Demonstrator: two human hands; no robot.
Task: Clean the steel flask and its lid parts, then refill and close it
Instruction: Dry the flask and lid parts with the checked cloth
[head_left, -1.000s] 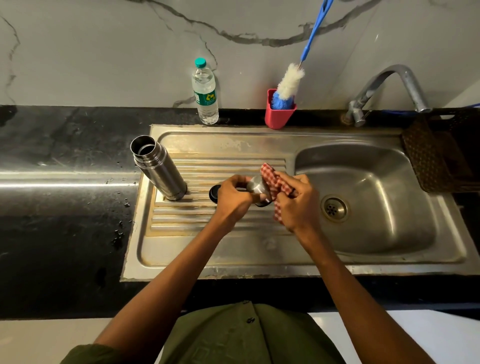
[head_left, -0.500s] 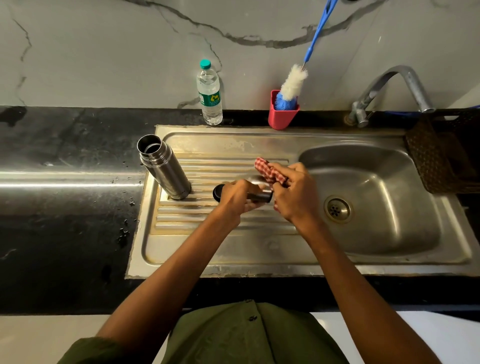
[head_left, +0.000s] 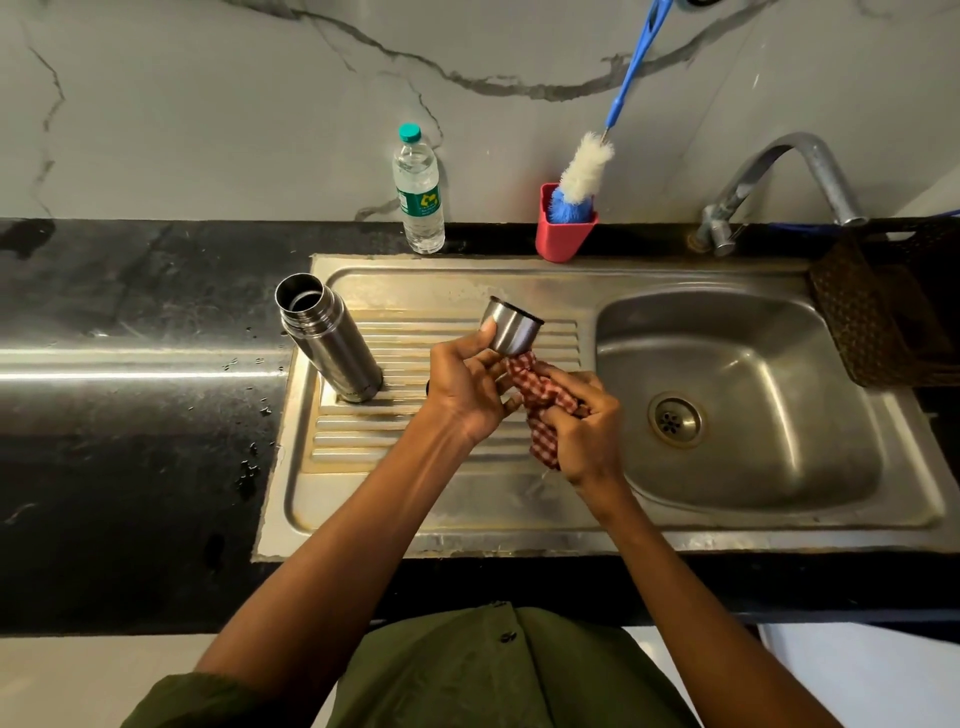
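Steel cup lid (head_left: 510, 328) pinched by left hand (head_left: 467, 387), rim tilted to 1 o'clock, prob. for wiping. Checked cloth (head_left: 543, 402) bunched in right hand (head_left: 582, 431). Flask (head_left: 327, 338) left uncapped at 9 o'clock.

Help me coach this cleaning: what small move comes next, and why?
Probably push the checked cloth into the steel cap and wipe inside. The left hand holds the cap free of the cloth, which the right hand bunches just below it.
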